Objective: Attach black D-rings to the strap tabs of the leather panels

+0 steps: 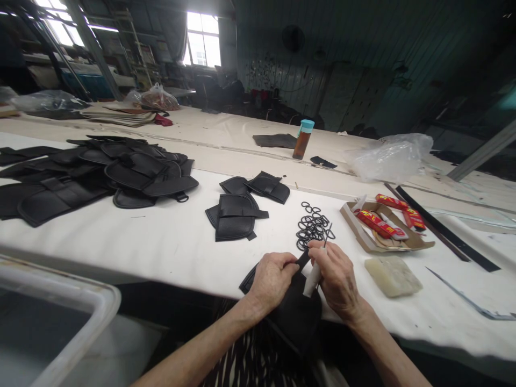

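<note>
My left hand (272, 280) is closed on a black leather piece (297, 317) at the table's front edge, pinching its narrow strap between thumb and fingers. In my right hand (337, 277) is an awl (312, 280) with a pale handle, its thin metal tip pointing up and away. The fingertips of that hand also meet the far end of the strap. Just beyond lies a heap of black D-shaped rings (310, 226). Whether a ring is on the strap is hidden by my fingers. A few finished-looking black leather pieces (237, 215) lie farther left.
A big pile of black leather pieces (133, 166) covers the left side. To the right are an open cardboard box (365, 241) with red packets, a yellowish block (393, 275) and a thin metal tool (463, 298). A bottle (303, 141) stands behind; a white bin (108, 303) is lower left.
</note>
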A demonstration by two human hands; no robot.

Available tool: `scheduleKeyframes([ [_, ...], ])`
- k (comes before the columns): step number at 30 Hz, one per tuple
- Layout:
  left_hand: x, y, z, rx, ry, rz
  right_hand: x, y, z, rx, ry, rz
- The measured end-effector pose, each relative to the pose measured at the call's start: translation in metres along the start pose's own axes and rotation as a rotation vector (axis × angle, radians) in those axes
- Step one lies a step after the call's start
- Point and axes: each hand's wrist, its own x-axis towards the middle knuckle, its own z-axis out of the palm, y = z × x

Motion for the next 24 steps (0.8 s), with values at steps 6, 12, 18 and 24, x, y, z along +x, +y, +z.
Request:
scheduleKeyframes([
  [6, 0.001, 0.003, -0.002, -0.031, 0.001, -0.041, -0.01, 0.0, -0.001, -0.021, 0.017, 0.034],
  [12, 0.001, 0.001, -0.002, -0.052, -0.013, -0.062, -0.018, -0.001, 0.001, 0.021, 0.035, 0.07],
  [18, 0.001, -0.001, -0.001, -0.064, -0.018, -0.077, -0.019, -0.002, 0.005, 0.048, 0.043, 0.097],
  [24, 0.003, -0.002, -0.002, -0.077, -0.028, -0.088, -0.021, -0.002, 0.006, 0.072, 0.074, 0.143],
])
